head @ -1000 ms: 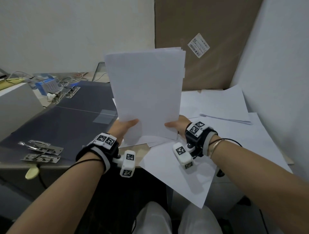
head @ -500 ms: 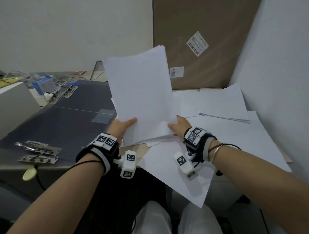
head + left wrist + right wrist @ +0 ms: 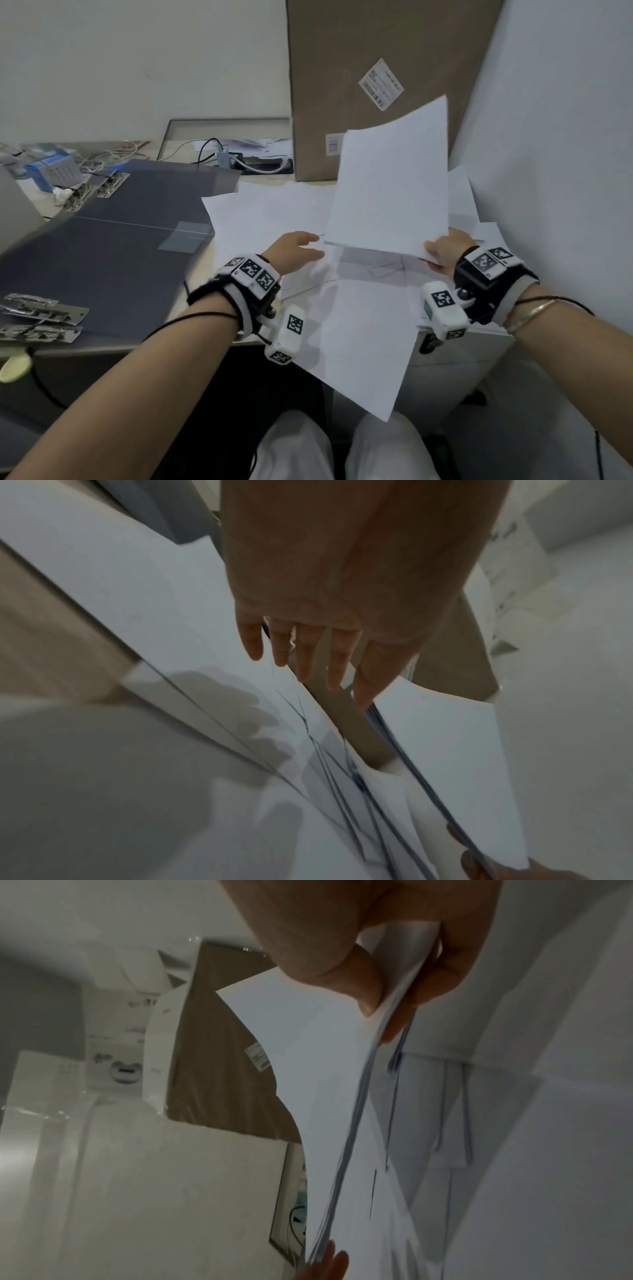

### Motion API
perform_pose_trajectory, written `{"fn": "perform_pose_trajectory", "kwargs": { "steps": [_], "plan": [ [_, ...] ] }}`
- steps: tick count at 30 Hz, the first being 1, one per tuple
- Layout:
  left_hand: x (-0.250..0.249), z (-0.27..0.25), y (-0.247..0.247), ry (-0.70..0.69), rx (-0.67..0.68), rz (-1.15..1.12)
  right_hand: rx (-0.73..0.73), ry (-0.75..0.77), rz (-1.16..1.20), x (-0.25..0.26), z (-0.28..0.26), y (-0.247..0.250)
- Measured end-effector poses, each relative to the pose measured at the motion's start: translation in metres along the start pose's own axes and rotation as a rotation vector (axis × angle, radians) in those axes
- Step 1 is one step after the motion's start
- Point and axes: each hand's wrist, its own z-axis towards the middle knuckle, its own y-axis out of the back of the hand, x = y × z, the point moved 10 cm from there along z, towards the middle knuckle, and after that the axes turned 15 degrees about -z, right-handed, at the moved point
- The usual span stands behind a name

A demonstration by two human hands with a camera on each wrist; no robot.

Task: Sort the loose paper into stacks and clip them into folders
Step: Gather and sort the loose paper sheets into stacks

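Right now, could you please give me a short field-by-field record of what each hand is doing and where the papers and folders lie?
right hand: pinches the lower corner of the paper stack, held upright
left hand: open, fingers straight beside the stack's lower edge
loose sheets: spread over the desk under both hands
folders: dark, lying open on the left
clip mechanisms: metal, at the near folder's left edge
cardboard box: upright behind the papers

White paper stack [image 3: 390,192]; dark grey folders [image 3: 102,246]; brown box [image 3: 342,68].
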Motion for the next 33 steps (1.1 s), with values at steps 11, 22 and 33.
{"fn": "perform_pose_trajectory", "kwargs": {
  "steps": [11, 22, 33],
  "plan": [
    [-0.001, 0.045, -0.096, -0.007, 0.338, 0.665, 0.174, -0.165, 0.905, -0.03, 0.019, -0.045],
    [0.04, 0.042, -0.058, 0.098, 0.329, 0.836, 0.167, 0.122, -0.133, -0.001, 0.019, -0.042],
    [0.069, 0.022, 0.005, 0.176, 0.317, 0.838, 0.073, 0.134, -0.045, -0.017, 0.018, -0.029]
  ]
}}
